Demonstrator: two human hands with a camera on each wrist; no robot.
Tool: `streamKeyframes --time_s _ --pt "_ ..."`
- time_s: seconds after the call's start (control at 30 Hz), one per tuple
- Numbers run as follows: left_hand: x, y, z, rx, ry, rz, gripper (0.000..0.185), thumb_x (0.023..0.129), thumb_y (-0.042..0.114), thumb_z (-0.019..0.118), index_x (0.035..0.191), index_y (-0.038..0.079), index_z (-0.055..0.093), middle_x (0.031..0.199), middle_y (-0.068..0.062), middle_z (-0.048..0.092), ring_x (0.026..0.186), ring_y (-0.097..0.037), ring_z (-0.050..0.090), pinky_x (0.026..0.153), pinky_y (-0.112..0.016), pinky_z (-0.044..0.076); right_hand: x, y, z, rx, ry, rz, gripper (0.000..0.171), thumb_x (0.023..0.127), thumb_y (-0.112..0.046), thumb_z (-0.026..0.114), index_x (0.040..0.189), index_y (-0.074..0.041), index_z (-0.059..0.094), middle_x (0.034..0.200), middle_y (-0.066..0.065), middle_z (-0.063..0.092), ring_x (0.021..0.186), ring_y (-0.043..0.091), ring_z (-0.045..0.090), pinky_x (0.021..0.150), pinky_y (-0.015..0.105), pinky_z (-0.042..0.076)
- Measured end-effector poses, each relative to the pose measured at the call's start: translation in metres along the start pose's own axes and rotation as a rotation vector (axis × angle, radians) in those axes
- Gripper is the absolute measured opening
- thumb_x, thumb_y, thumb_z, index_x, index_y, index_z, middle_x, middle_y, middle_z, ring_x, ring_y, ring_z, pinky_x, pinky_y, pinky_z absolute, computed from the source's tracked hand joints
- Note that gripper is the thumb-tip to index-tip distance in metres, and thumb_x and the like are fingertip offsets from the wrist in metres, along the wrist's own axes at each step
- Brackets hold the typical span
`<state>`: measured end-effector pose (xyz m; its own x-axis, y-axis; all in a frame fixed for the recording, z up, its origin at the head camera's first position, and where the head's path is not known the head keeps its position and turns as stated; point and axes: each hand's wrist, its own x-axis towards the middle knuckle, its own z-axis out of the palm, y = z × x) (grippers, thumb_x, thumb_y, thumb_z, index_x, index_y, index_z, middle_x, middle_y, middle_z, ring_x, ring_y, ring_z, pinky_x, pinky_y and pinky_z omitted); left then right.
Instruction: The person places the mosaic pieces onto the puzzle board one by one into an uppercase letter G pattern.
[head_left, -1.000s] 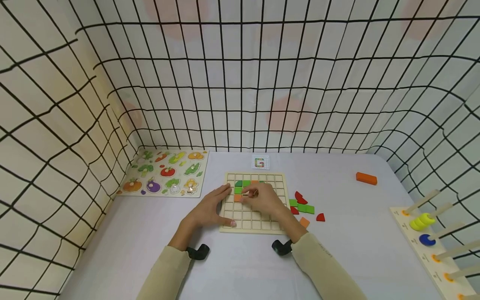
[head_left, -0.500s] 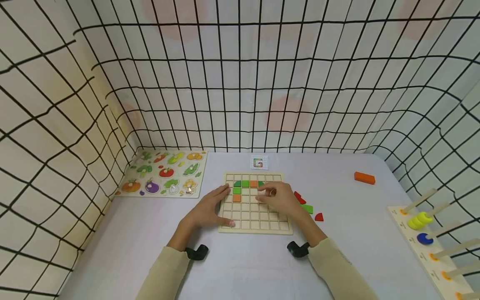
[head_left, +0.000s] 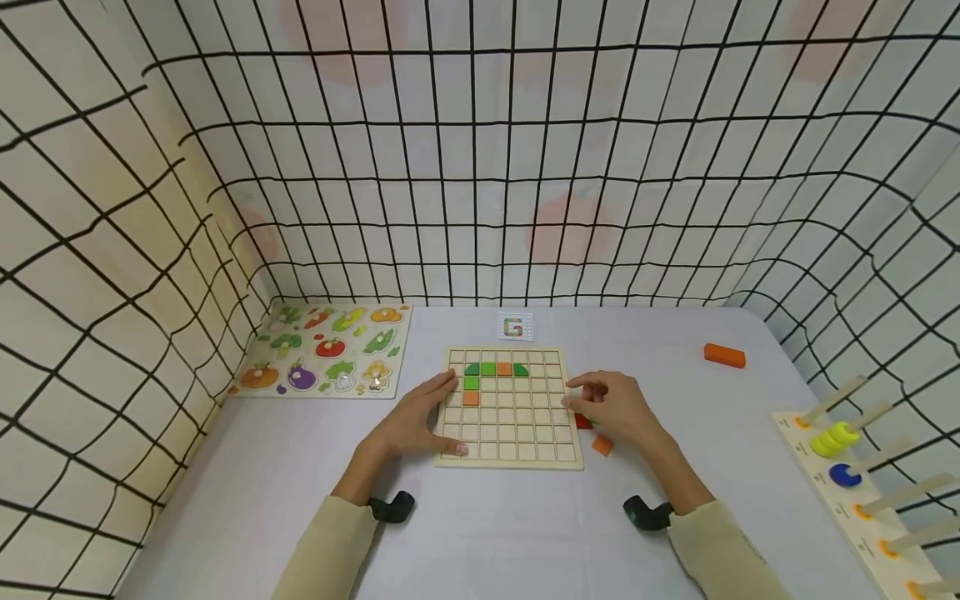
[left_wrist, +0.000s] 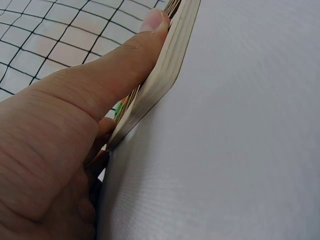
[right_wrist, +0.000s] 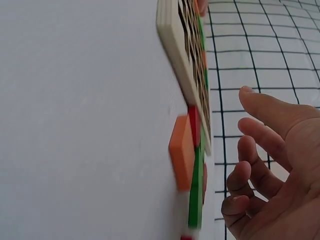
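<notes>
A wooden grid board (head_left: 517,429) lies on the white table. Its upper left bears green squares (head_left: 488,369), orange squares (head_left: 471,398) and dark green rounded pieces (head_left: 521,370). My left hand (head_left: 408,425) rests at the board's left side, fingertips by its left edge and thumb pressing the near-left corner. Right of the board my right hand (head_left: 615,404) hovers with loosely bent fingers; the right wrist view shows nothing between them. Under it lie a loose orange square (head_left: 602,445), a red piece (head_left: 583,421) and a green piece (right_wrist: 196,195), partly hidden from the head view.
Behind the board stands a small pattern card (head_left: 515,327) with a coloured G. A vegetable puzzle board (head_left: 322,350) lies at the left. Farther right are an orange block (head_left: 724,355) and a peg board (head_left: 862,500) with rings. Black-lined netting encloses the table.
My right hand has moved right, off the board and over the loose pieces, uncovering the far row of tiles with a dark green piece at its right end. My left hand stays at the board.
</notes>
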<state>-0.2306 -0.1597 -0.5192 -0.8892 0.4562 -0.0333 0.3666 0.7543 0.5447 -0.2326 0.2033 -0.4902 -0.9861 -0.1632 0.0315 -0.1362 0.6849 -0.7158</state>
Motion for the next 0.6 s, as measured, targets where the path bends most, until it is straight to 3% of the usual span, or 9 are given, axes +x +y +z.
streamKeyframes --time_s 0.27,0.6 --pt "-0.002 0.000 0.001 0.000 0.004 0.002 0.117 0.063 0.069 0.078 0.156 0.024 0.023 0.164 0.010 0.012 0.151 -0.019 0.013 0.120 -0.049 0.020 -0.014 0.022 -0.016 -0.010 0.008 0.026 0.037 0.078 -0.041 0.080 0.107 -0.019 0.074 0.083 0.001 0.060 0.076 0.019 0.051 0.053 0.022 0.041" --pt "-0.002 0.002 -0.001 0.000 -0.002 0.001 0.117 0.063 0.070 0.077 0.156 0.023 0.023 0.164 0.011 0.011 0.151 -0.019 0.013 0.120 -0.049 0.020 -0.022 0.047 -0.033 -0.119 0.024 0.063 0.041 0.078 -0.046 0.079 0.109 -0.021 0.073 0.084 0.001 0.058 0.076 0.019 0.049 0.055 0.023 0.039"
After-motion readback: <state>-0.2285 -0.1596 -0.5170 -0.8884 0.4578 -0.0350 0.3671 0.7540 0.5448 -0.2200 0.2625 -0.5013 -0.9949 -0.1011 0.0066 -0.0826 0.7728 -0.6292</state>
